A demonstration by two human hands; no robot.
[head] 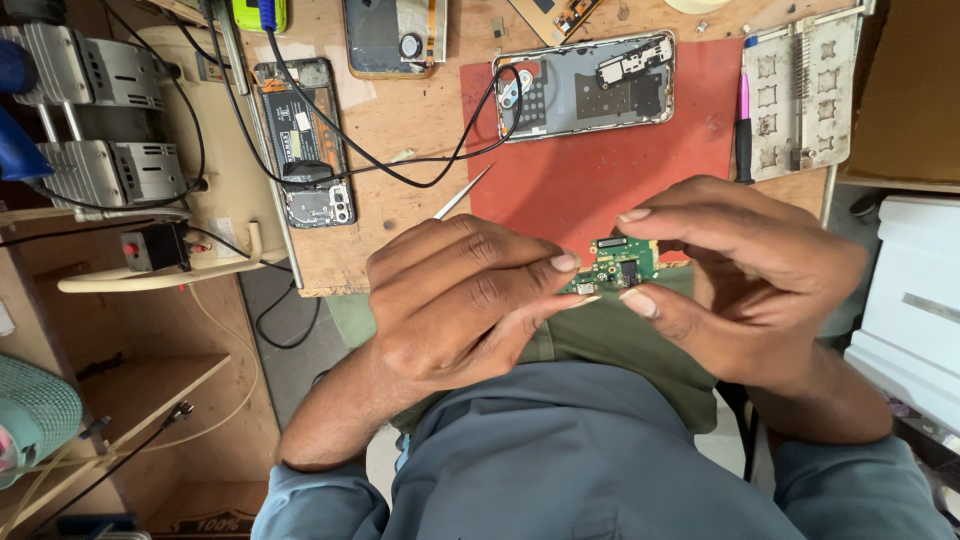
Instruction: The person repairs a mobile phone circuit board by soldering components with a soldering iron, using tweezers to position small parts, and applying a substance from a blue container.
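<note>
Small green board pinched between both hands above a crowded repair desk

Wooden and cluttered, the desk (400, 120) is carrying a red mat (600, 170) with an opened phone frame (585, 85) lying on it, while a second opened phone (305, 140) is sitting further left under looping black cables (400, 160). A grey metal jig (800, 90) and a pink-tipped tool (743, 130) are resting at the mat's right edge.

Both hands are working just off the near edge of the desk, over the person's lap. The right hand (760, 270) is pinching the small green circuit board (615, 265) between thumb and forefinger at its right side. The left hand (455, 300) is closing its fingertips on the board's left end, and a thin metal tool (462, 193) is poking out behind its knuckles; how it is being gripped is hidden.

Handling this well seems to mean keeping the fingers on the board's edges, away from the components, and steadying the wrists, since nothing is supporting the board underneath.

Room is looking tight ahead, where the mat and phone frame are lying near, and to the right a white box (910, 310) is standing close to the forearm. Open space is lying mainly downward and toward the body
</note>
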